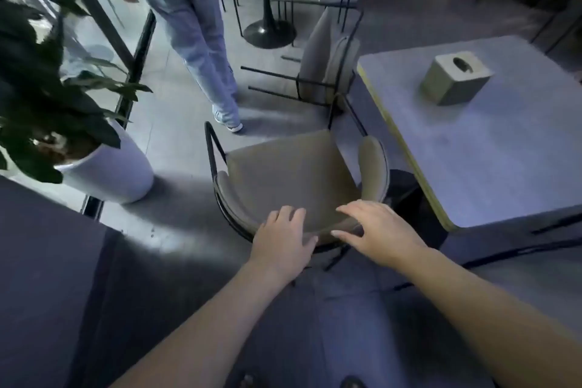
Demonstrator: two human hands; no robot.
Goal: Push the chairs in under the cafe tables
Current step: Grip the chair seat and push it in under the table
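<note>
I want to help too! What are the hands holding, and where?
Both the left hand and right hand rest on the chair backrest's top edge; a closed grip cannot be told.

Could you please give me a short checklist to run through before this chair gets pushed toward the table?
1. Both hands on the backrest: the left hand and right hand rest on the curved back of the beige padded chair with the black metal frame. Ok.
2. Firm grip: fingers lie spread on the backrest, not curled round it. Not ok.
3. Chair lined up with the square grey table with the yellow edge: the chair sits beside it, off its corner. Not ok.
4. Path clear of the passer-by in light blue trousers: beyond the chair, walking away. Ok.
5. Space under the table: hidden. Cannot tell.
</note>
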